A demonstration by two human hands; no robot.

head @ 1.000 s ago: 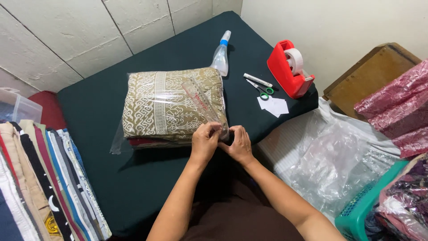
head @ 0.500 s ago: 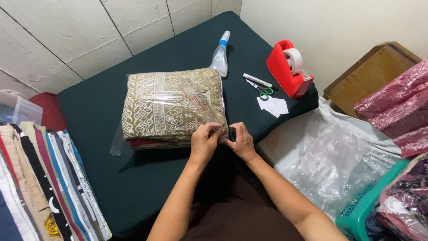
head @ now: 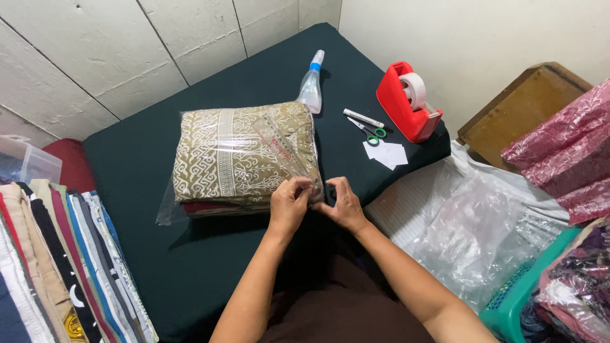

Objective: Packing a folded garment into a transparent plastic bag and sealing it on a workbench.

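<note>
Head view: left hand [head: 289, 206] and right hand [head: 344, 204] each pinch, in a narrow grip, the near corner of the clear-bagged gold patterned folded cloth [head: 244, 155]. Beyond the grip on the dark green surface [head: 127, 159] lie small green-handled scissors [head: 367, 132].

The person's 2 forearms are bare from elbow to wrist, with no sleeves, watch, rings or bracelets showing on the left hand [head: 289, 204] or the right hand [head: 345, 206], and a dark brown garment covers the lap at the bottom edge of the view.
</note>
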